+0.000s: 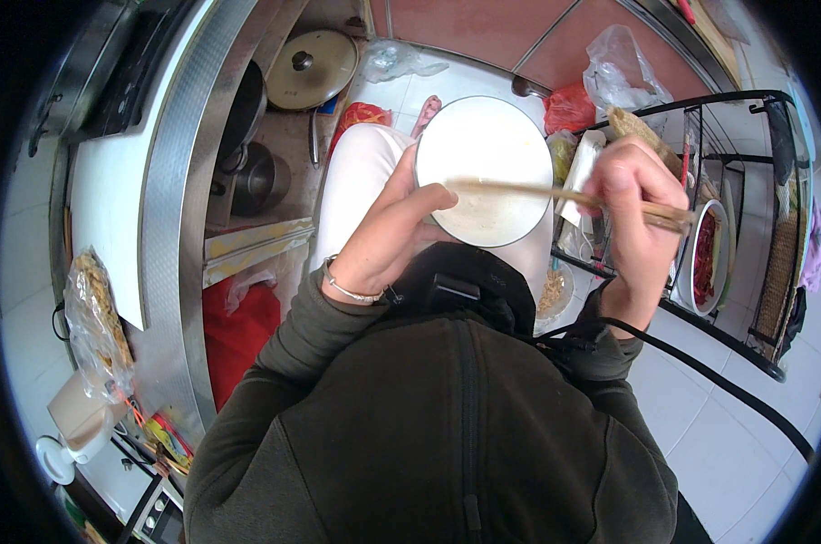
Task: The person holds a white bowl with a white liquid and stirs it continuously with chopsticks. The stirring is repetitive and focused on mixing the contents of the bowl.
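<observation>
A white bowl with a dark rim point(482, 146) is held over my lap. My left hand point(410, 204) grips its left side, the thumb over the rim and the fingers partly hidden beneath. My right hand point(635, 183) is closed around a pair of wooden chopsticks point(560, 194). Their tips reach across the bowl towards my left thumb and are blurred. Inside, the bowl is mostly glaring white, with a faint pale residue near its lower part; what it holds cannot be made out.
On my right stands a black wire rack point(723, 343) with a white dish of red food point(706, 255). To my left, an open cabinet holds a dark pot point(261, 180) and a pan lid point(312, 68). A bowl of tan bits point(553, 292) sits low beside my right leg. A black cable point(716, 370) crosses at right.
</observation>
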The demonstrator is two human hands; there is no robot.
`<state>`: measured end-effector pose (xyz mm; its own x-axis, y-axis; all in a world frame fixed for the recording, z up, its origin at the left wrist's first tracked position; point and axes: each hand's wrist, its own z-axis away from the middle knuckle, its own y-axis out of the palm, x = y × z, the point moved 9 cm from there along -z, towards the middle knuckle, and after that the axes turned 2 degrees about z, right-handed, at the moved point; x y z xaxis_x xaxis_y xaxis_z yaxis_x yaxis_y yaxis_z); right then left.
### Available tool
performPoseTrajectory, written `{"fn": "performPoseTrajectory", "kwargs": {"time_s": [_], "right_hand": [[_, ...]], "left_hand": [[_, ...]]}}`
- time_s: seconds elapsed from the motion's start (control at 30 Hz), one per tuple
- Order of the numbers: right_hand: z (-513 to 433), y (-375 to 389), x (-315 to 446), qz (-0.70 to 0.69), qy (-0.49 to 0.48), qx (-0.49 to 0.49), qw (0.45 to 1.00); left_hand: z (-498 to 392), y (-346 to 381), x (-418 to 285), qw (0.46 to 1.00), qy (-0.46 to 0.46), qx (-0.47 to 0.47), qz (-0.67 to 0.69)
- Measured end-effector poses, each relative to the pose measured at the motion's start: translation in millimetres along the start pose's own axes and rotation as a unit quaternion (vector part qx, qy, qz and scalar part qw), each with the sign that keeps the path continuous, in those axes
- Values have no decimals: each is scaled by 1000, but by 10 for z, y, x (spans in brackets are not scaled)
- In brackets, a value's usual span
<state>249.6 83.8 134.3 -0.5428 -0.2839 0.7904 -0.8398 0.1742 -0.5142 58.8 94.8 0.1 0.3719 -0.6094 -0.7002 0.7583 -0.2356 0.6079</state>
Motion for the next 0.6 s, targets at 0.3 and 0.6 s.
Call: {"fn": "performPoseTrajectory", "kwargs": {"time_s": [0.3, 0.6], "right_hand": [[-36, 1, 72, -30, -9, -8, 999], [-14, -16, 61, -59, -11, -16, 998]], "left_hand": [[8, 0, 2, 1000, -4, -4, 3], [26, 11, -27, 1000, -4, -5, -2]]}}
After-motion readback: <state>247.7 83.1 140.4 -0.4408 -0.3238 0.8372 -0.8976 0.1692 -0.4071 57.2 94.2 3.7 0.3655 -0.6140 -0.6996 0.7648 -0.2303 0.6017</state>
